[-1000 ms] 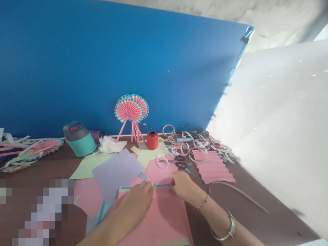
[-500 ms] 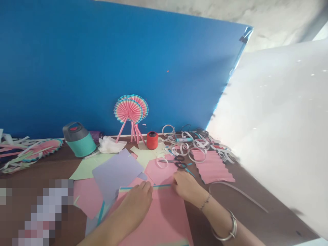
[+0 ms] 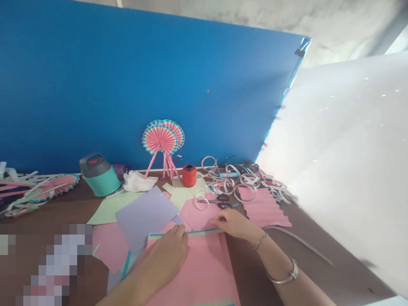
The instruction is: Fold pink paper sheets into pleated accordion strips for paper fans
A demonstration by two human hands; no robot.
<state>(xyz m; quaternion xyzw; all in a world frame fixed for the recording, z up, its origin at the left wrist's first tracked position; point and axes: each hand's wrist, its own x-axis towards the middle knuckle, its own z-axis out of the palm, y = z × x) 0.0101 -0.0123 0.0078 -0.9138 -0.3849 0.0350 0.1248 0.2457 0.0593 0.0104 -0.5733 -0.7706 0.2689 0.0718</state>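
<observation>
The left hand is pressed flat on a pink paper sheet, its fingertips resting on the left part of a thin blue-edged paper strip that is laid along the sheet's upper edge. The strip's right end is held by the curled right hand (whether it is pinched or only pressed cannot be told). Black-handled scissors are left just beyond, on the bench. A teal flask is stood further back, its contents hidden by a grey lid, and a red thread spool is placed near pink paper fans.
</observation>
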